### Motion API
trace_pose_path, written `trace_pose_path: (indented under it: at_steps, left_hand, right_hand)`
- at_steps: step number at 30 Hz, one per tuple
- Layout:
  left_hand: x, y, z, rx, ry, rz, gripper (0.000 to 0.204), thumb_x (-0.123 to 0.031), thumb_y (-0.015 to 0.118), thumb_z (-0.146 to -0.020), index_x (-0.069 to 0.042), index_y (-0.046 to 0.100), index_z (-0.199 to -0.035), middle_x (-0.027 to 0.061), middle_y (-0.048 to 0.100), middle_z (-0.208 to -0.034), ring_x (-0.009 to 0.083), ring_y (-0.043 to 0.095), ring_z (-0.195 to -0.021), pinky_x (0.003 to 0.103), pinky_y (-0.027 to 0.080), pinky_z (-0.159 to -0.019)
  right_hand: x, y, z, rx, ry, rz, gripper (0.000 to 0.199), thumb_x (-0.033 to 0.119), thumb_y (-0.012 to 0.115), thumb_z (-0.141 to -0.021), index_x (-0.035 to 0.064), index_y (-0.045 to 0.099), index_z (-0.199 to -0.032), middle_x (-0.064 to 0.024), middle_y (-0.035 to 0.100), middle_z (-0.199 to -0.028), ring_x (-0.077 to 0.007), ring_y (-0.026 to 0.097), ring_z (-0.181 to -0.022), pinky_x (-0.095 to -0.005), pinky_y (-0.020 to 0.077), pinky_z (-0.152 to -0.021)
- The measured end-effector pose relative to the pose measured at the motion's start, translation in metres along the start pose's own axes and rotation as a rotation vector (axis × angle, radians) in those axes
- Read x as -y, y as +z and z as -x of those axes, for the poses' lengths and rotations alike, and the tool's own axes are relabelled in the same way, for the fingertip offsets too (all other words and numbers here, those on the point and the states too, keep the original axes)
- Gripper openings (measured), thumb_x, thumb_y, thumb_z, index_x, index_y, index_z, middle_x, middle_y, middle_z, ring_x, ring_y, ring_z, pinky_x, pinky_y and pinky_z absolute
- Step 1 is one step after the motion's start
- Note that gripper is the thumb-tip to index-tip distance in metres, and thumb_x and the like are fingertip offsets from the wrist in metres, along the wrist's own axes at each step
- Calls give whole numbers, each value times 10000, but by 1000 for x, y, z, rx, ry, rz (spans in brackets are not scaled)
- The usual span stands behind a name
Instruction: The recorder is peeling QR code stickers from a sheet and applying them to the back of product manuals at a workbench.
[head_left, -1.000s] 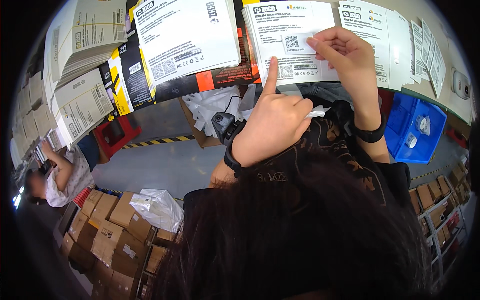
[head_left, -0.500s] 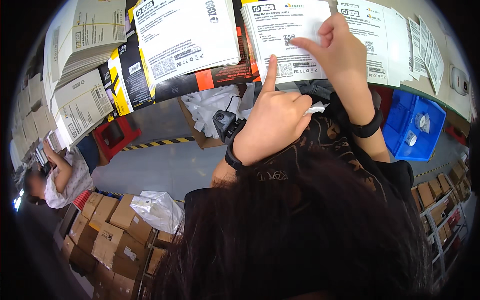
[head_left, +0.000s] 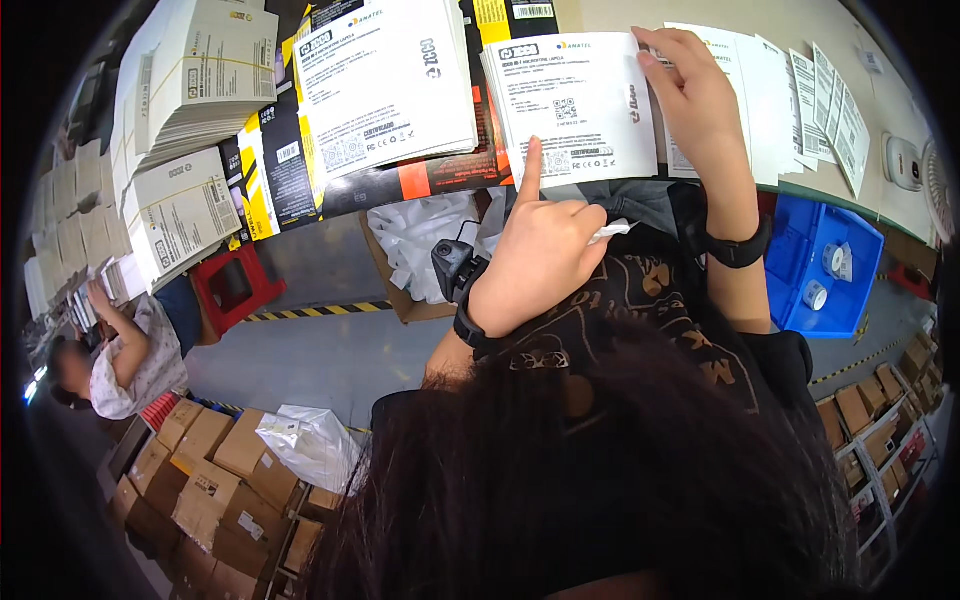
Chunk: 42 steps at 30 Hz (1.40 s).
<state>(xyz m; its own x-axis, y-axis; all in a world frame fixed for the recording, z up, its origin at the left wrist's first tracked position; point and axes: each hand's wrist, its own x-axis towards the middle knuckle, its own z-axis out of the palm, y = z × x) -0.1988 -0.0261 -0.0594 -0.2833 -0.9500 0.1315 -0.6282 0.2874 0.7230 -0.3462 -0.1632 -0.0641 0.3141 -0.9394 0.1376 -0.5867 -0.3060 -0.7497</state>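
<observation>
Side by side on the table lie stacks of white printed paper sheets. My left hand [head_left: 552,232] is at the front of the middle stack [head_left: 560,75], its stretched index finger resting on the lower left part of the top sheet. The other fingers are curled around a small white strip [head_left: 610,231], whose kind I cannot make out. At the stack's upper right edge is my right hand [head_left: 695,95], fingers extended and thumb apart, touching the sheet's border with nothing visible in the grip. To the left lies another stack [head_left: 385,90]; overlapping sheets [head_left: 755,110] spread out to the right.
Banded paper stacks [head_left: 235,60] stand at the far left on black and yellow printed boxes. A blue bin [head_left: 815,260] holding white rolls stands at right. Below the table edge are white plastic bags [head_left: 420,240] and a red stool [head_left: 240,285]. A co-worker [head_left: 130,350] sits left.
My right hand has moved up to the sheet's upper right edge and its fingers have straightened. A dark vertical print near that edge now shows. My left index finger stays on the sheet.
</observation>
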Motion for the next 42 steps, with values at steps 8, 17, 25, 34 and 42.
trace_pose_path:
  at_steps: [8,17,25,34,42]
  left_hand:
    - [7,21,-4,-190,95,-28,92,-81,651,-643,-62,562,-633,35,523,-541,204,553,-526,545,101,-1062]
    - [-6,4,1,-290,148,134,81,-57,668,-586,-65,597,-623,12,529,-529,175,529,-481,569,121,-1051]
    - [-13,-12,-5,-439,16,392,70,-74,682,-620,-37,622,-621,25,540,-499,166,511,-438,545,124,-1052]
    - [-20,-18,-21,-712,-84,155,199,-99,717,-645,-37,638,-816,54,600,-655,182,537,-514,508,198,-1044]
    - [-19,-22,-21,-503,76,195,252,-100,704,-685,-35,618,-913,64,622,-760,205,588,-611,364,480,-802]
  right_hand:
    - [11,-8,5,-103,56,-402,290,72,602,-802,14,581,-1084,-31,618,-829,-68,547,-750,-190,422,-697]
    - [-15,-95,6,-347,202,-281,288,106,607,-804,-7,575,-1067,-72,633,-931,-102,563,-873,-208,416,-785]
    - [32,-81,43,113,0,-551,215,126,628,-777,-11,601,-940,-62,612,-874,-118,561,-839,-231,438,-745]
    - [55,-51,51,426,20,-354,94,26,623,-749,-19,581,-821,-20,579,-736,-94,531,-724,-210,408,-694]
    - [60,-41,53,326,45,-457,84,17,633,-740,-13,565,-779,-26,567,-744,-104,523,-729,-229,406,-699]
